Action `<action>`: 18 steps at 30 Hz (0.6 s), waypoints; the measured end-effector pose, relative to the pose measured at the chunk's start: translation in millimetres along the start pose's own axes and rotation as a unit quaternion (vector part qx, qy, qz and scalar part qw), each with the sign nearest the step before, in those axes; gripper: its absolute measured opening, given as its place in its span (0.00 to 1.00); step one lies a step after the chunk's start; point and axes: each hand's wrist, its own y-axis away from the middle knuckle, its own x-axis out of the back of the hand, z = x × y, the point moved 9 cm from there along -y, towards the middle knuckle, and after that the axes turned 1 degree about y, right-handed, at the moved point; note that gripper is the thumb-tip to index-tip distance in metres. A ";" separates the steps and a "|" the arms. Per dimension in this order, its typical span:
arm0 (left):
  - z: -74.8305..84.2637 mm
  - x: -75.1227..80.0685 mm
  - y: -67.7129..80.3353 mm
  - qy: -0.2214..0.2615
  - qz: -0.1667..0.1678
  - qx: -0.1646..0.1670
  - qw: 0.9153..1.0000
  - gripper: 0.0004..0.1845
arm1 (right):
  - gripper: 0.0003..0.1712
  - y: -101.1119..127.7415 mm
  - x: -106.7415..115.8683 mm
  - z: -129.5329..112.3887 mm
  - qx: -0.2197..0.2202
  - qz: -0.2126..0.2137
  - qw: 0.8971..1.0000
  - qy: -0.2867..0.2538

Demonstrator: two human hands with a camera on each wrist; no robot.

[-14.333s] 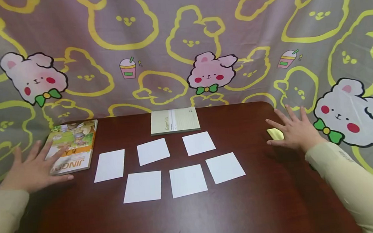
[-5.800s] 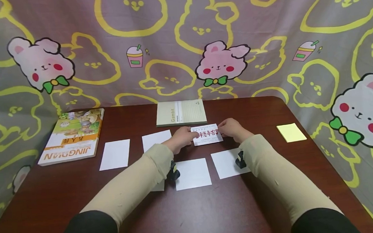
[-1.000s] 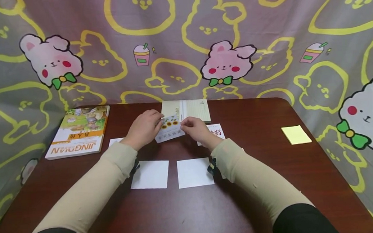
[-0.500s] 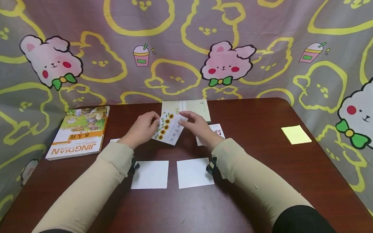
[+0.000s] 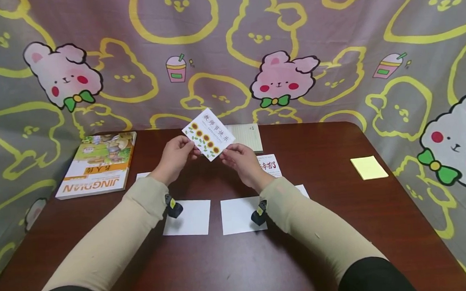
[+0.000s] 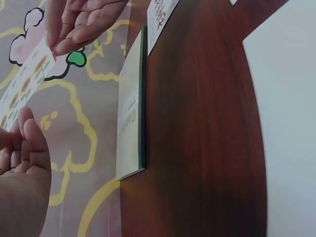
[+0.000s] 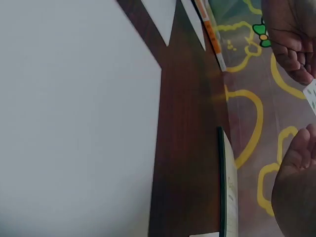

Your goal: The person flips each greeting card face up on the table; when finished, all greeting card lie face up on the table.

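A greeting card [image 5: 208, 134] printed with sunflowers and Chinese characters is held up, tilted, above the table in the head view. My left hand [image 5: 175, 157] pinches its left corner, and my right hand [image 5: 245, 163] pinches the lower right corner. The left wrist view shows both the sunflower card [image 6: 25, 84] and the fingers of each hand on it. Only a small part of the card shows at the edge of the right wrist view. Behind my right hand lies a card with red characters [image 5: 269, 164], partly covered.
White cards [image 5: 188, 218] lie face down nearer me, some partly hidden by my arms. A pale Gambit notebook [image 5: 248, 137] lies at the table's back. The book [image 5: 98, 166] is at the left, yellow sticky notes [image 5: 368, 168] at the right. A patterned curtain [image 5: 217, 38] hangs behind.
Over the last second the sunflower card has risen and turned so its printed face shows fully. Earlier it lay face down; the red-lettered card was in both hands and now lies on the table.
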 end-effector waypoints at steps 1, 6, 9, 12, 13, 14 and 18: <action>-1.8 -2.1 0.7 0.004 -0.005 0.004 1.000 0.07 | 0.02 -0.4 1.1 -1.3 0.003 0.010 1.000 -0.004; -14.2 -10.0 3.9 -0.002 -0.032 0.033 0.999 0.10 | 0.03 -3.5 11.9 -5.4 0.011 0.047 0.999 0.012; -24.0 -6.6 5.3 -0.008 -0.026 0.062 0.998 0.16 | 0.02 -4.0 16.3 -7.6 0.014 0.043 0.997 0.063; -29.8 0.7 4.8 -0.020 -0.010 0.075 0.997 0.24 | 0.02 -3.4 19.2 -6.9 0.007 0.028 0.991 0.129; -30.3 2.4 4.5 -0.031 -0.008 0.074 0.997 0.25 | 0.02 -2.9 19.8 -6.2 0.001 0.022 0.989 0.147; -30.1 3.0 4.2 -0.045 -0.010 0.071 0.996 0.26 | 0.03 -2.8 20.6 -4.9 -0.005 0.017 0.986 0.164; -29.8 -1.6 4.8 -0.094 -0.029 0.075 0.992 0.27 | 0.05 -2.7 25.0 -1.4 -0.023 0.010 0.976 0.214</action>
